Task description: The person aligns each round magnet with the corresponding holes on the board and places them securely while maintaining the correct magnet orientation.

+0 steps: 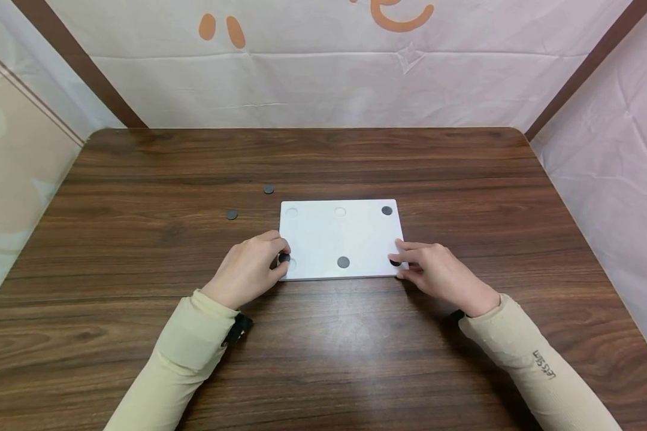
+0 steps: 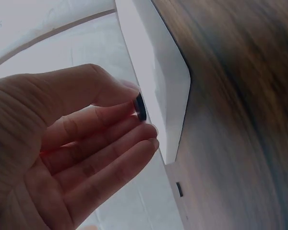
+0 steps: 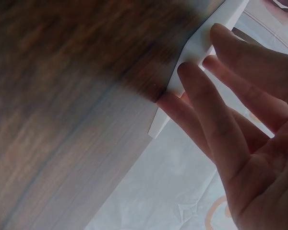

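A white rectangular board (image 1: 315, 236) with shallow round recesses lies on the table. My left hand (image 1: 253, 263) pinches a small black disc (image 1: 284, 258) between thumb and fingers, just over the board's near left recess (image 1: 293, 263). In the left wrist view the same disc (image 2: 140, 106) is tilted on edge at the fingertips. My right hand (image 1: 437, 269) touches the board's right edge, its fingers spread and mostly straight. Beneath those fingers sits a partly hidden dark disc (image 1: 395, 262). Other dark discs fill the near middle recess (image 1: 343, 262) and far right recess (image 1: 387, 211).
Two loose dark discs lie on the wooden table (image 1: 345, 359) beyond my left hand, a nearer one (image 1: 232, 214) and a farther one (image 1: 268, 189). The far left recess (image 1: 292, 212) and far middle recess (image 1: 340, 211) show white. Printed cloth (image 1: 329, 84) hangs behind the table.
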`<state>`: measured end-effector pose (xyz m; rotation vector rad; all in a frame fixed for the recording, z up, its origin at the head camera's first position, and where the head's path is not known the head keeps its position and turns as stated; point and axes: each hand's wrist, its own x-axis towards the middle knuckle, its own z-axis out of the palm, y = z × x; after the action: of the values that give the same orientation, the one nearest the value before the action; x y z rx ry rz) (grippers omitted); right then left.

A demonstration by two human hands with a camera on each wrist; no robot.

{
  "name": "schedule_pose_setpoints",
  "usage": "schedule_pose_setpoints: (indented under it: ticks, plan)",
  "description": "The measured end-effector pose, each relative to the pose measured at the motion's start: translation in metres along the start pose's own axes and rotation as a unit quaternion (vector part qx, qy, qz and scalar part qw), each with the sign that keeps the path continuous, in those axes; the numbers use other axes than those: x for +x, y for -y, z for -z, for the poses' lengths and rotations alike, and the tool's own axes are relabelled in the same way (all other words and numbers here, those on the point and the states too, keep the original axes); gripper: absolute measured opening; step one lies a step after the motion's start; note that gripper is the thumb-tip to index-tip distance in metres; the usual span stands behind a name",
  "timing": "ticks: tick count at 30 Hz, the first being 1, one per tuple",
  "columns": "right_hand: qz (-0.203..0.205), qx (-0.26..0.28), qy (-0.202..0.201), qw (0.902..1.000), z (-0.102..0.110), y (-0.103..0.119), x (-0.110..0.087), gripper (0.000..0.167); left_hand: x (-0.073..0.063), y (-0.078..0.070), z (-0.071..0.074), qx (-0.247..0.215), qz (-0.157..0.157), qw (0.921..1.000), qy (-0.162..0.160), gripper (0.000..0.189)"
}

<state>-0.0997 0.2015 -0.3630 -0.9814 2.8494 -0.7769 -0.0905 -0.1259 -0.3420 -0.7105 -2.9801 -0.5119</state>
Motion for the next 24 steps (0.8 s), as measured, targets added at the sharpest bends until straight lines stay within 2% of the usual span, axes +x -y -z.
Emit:
schedule_pose_setpoints:
  ticks: [10, 24]
  plan:
    - [-0.005, -0.002, 0.004, 1.0000, 0.0007, 0.0010, -0.0002, 0.029, 0.0010, -0.0013, -0.0035, 0.000, -0.016, 0.9998, 0.008, 0.004]
    - [0.003, -0.011, 0.000, 0.9999, 0.0009, 0.0021, -0.0002, 0.028, 0.0015, -0.0018, -0.0072, -0.002, -0.019, 0.9998, 0.011, 0.005]
